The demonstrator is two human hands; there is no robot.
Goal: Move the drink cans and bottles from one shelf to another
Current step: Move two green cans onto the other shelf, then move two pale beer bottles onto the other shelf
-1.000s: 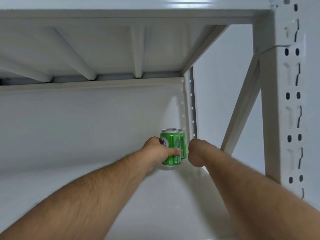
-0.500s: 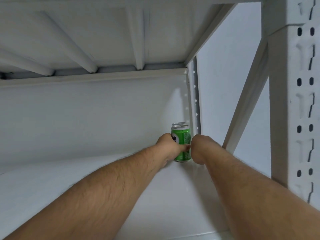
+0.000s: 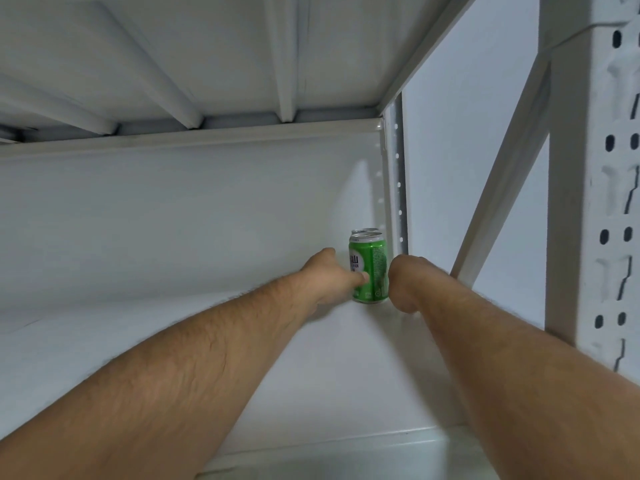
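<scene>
A green drink can [image 3: 372, 271] stands upright on the white shelf [image 3: 311, 375], deep in its back right corner. Directly behind it only the silver top of a second can [image 3: 363, 231] shows. My left hand [image 3: 327, 277] grips the front can from the left, its thumb lying across the label. On the can's right side is my right hand [image 3: 403, 284], bent at the wrist. Its fingers are hidden behind the wrist, so any hold on a can cannot be seen.
The ribbed underside of the upper shelf [image 3: 207, 46] hangs low overhead. A perforated rear post [image 3: 398, 174] stands right behind the cans. A diagonal brace [image 3: 502, 174] and a thick front upright [image 3: 595, 202] close off the right side.
Both hands have pushed further in and to the right. The front can has gone from beside the rear can to straight in front of it, down on the shelf.
</scene>
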